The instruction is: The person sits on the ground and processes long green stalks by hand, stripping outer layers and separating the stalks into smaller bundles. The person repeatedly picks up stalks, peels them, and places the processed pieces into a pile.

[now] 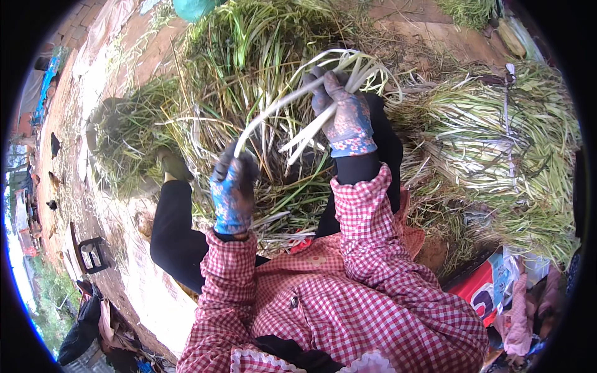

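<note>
My right hand (pixel 343 102), in a flowered blue glove with dark, soiled fingers, grips a small bunch of pale stalks (pixel 311 133). Their white ends point down to the left, and thin, limp leaves (pixel 380 74) curl over the far side of the hand. One long pale stalk (pixel 268 115) arcs from there to my left hand (pixel 233 186), which wears a matching glove and pinches its lower end. The left glove is slightly blurred. Beneath both hands spreads a large heap of long green leafy plants (pixel 261 51) with whitish stems.
Tied plants form a big bundle (pixel 475 135) at the right, bound with a pale cord (pixel 508 126). Cut greens (pixel 126 135) lie by my shoe (pixel 175 163). A dark-framed stool (pixel 92 255) stands left; a teal rounded object (pixel 193 8) sits at the top. Red packaging (pixel 475 289) lies lower right.
</note>
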`<state>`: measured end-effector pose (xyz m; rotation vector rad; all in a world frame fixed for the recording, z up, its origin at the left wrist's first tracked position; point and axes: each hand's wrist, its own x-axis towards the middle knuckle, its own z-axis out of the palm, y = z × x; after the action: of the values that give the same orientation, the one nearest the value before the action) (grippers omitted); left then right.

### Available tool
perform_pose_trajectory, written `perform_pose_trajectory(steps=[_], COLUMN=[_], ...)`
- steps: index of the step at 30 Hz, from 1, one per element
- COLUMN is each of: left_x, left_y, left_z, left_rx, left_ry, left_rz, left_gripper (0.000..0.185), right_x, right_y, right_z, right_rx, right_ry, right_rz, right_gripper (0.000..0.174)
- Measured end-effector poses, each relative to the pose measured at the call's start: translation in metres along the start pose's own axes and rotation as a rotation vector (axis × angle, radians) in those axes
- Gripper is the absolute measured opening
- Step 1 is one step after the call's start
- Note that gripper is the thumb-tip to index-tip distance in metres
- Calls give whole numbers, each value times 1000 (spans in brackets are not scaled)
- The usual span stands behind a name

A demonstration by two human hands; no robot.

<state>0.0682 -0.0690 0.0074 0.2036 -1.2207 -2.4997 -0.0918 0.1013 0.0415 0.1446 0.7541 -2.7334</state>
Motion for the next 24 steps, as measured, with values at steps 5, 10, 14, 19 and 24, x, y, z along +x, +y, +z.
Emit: perform_pose_trajectory(steps=[5,10,14,19,24], left_x=[43,26,27,76,119], left_y=[-17,-76,-58,-56,-82], left_z=[96,95,76,-29,-32], left_rx=[480,885,545,866,1744], left_ry=[174,19,-7,334,24], left_rz=[170,493,282,100,-37], left_gripper=[27,23,22,24,31], right_x=[7,10,7,-22,-2], right_y=[20,6,-15,-59,-15], right_z=[2,-1,-7,11,16], right_rx=[125,55,66,114,107], right_ry=[-21,-11,-18,-331,-161], right_rz=[-56,-65,-208,-600,-311], right_gripper=[23,35,29,33,33])
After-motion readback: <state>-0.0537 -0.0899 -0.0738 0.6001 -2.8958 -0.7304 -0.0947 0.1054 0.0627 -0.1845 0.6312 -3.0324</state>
